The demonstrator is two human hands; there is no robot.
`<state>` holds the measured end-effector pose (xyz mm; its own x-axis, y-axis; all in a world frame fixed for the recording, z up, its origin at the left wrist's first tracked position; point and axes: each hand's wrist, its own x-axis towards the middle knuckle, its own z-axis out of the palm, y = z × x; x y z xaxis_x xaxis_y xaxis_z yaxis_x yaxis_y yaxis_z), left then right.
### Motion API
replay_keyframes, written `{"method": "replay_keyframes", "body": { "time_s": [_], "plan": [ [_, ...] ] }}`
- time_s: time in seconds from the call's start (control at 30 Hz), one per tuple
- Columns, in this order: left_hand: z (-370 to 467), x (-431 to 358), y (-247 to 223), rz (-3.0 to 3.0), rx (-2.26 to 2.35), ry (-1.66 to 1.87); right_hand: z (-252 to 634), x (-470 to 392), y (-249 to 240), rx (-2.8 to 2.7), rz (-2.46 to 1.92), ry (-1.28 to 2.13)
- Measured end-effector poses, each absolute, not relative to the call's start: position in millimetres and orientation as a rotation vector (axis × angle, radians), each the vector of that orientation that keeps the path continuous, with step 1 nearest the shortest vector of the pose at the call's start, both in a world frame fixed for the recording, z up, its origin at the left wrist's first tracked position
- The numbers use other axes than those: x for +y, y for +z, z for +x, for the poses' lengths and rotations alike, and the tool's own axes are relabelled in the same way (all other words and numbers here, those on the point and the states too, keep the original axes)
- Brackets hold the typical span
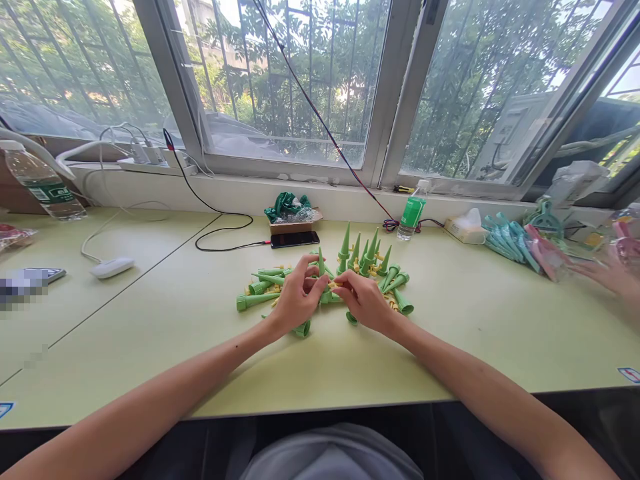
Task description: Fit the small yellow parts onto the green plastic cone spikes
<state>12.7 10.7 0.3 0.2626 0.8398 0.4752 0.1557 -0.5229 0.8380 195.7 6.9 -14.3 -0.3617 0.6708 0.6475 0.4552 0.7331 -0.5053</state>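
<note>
My left hand [299, 293] is closed on a green plastic spike [321, 261], its tapered point upward. Close beside it, my right hand [367, 300] pinches a small yellow piece [333, 285] against the side of that spike; whether the piece is seated in it I cannot tell. Around both hands lie several more green spikes [257, 301] on their sides, mixed with small yellow pieces. Just behind my right hand a group of spikes [370, 253] stands upright, points up, some with yellow parts at their bases.
Behind the pile lie a phone [295, 239] on a cable and a small box [293, 217] with green wrapping. A water bottle [413, 210] stands by the window. Teal and pink items [520, 243] and another person's blurred hand [607, 277] are at right. A white device [113, 267] lies left.
</note>
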Motion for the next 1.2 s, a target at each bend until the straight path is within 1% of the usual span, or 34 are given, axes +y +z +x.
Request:
{"method": "replay_keyframes", "body": {
  "time_s": [0.13,0.47,0.57,0.73,0.93,1.07,1.2],
  "plan": [
    [12,11,-4,2.03,0.92,1.292,197,8,-15,-2.03,-0.896,0.313],
    [8,10,-10,2.385,0.851,1.292,195,8,-16,-2.033,-0.944,0.197],
    [10,9,-7,2.282,0.86,1.288,194,7,-15,-2.009,-0.964,0.215],
    [14,11,-2,1.92,0.934,1.268,193,5,-12,-1.96,-0.957,0.303],
    [15,13,3,1.539,0.867,1.183,194,6,-14,-1.981,-0.894,0.259],
    [14,13,4,1.486,0.876,1.17,194,9,-17,-1.992,-0.836,0.231],
    [14,14,1,1.603,0.887,1.204,194,11,-19,-1.989,-0.813,0.208]
  ]
}}
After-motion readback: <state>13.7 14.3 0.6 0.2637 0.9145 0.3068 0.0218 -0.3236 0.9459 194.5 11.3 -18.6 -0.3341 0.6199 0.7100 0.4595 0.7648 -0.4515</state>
